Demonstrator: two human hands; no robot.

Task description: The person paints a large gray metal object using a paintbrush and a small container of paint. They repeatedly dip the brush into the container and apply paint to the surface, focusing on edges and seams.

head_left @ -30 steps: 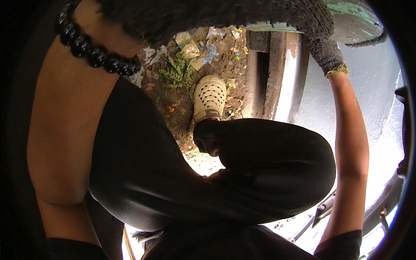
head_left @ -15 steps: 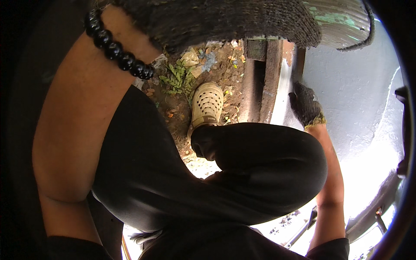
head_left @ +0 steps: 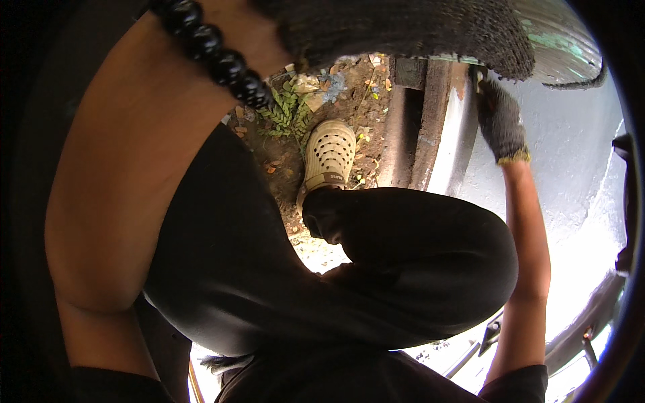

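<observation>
My left hand [head_left: 416, 37], in a dark knit glove, stretches across the top, very close to view. Its closed fingers reach a curved grey thing with green stains and a dark rim [head_left: 564, 40]; the grip itself is partly hidden. A string of black beads [head_left: 222, 60] circles the left wrist. Farther right, my right hand [head_left: 504, 124] wears a dark glove with a yellowish cuff. Its fingers are bent together beside the grey painted surface [head_left: 571, 141], next to a pale edge [head_left: 451, 134]. A small light bit shows at the fingertips, too small to name.
Dark, worn beams [head_left: 430, 127] run along the left of the painted surface. On the soil lie dry leaves, scraps and a green leafy sprig [head_left: 285, 111]. My beige clog [head_left: 332, 151] stands there, and my bent knee [head_left: 470, 248] lies between the arms.
My right hand has moved upward and slightly right along the painted surface. My left hand, with the beads and the grey thing, has shifted a little right and down in view.
</observation>
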